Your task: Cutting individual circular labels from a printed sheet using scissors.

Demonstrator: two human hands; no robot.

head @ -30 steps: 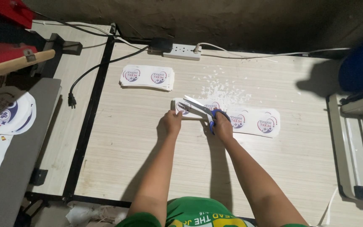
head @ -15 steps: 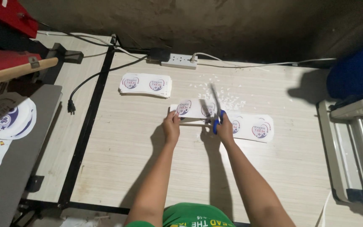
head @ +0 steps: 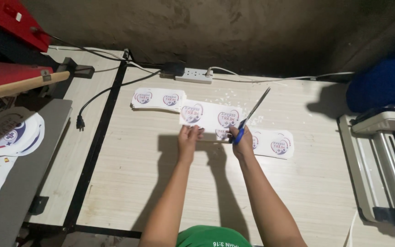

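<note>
My left hand (head: 189,138) pinches the near edge of a white sheet (head: 209,116) printed with two round heart emblems and holds it up over the table. My right hand (head: 242,138) grips blue-handled scissors (head: 251,113) whose blades point up and away to the right, at the sheet's right edge. Another printed sheet (head: 277,142) lies on the table just right of my right hand. A further stack of printed sheets (head: 157,99) lies beyond my left hand.
A pale wooden table (head: 161,183) has a white power strip (head: 193,75) at its far edge and a black plug (head: 80,122) at the left. Paper scraps (head: 225,97) lie scattered. A red press (head: 10,50) stands left, a grey machine (head: 385,160) right.
The sheet has been lifted off the table and turned to face me. The scissors have swung up, their blades now pointing away to the right.
</note>
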